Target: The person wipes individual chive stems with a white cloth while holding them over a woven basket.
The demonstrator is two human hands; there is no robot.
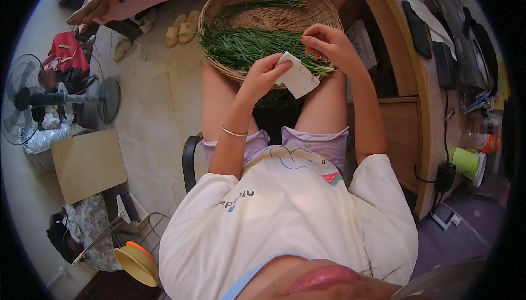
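A round wicker basket (269, 18) rests on my thighs, tilted so its inside faces me. A thick layer of long, thin green stalks (250, 45), perhaps chives, lies across its near half. A smaller bunch of stalks (267, 5) lies at its far side. My left hand (267, 72) pinches a white piece of tissue or cloth (302, 79) between thumb and fingers at the near rim. Over the right end of the stalks is my right hand (326, 45), with thumb and forefinger close together. Whether a stalk is between those fingertips is too small to tell.
To my right runs a wooden desk (402, 53) with a power adapter (445, 177) and a green cup (466, 162). Yellow slippers (183, 29) lie on the floor ahead. A standing fan (61, 98) is at left, near a folding-table-like board (89, 164). Another person's feet (88, 10) show on the bed.
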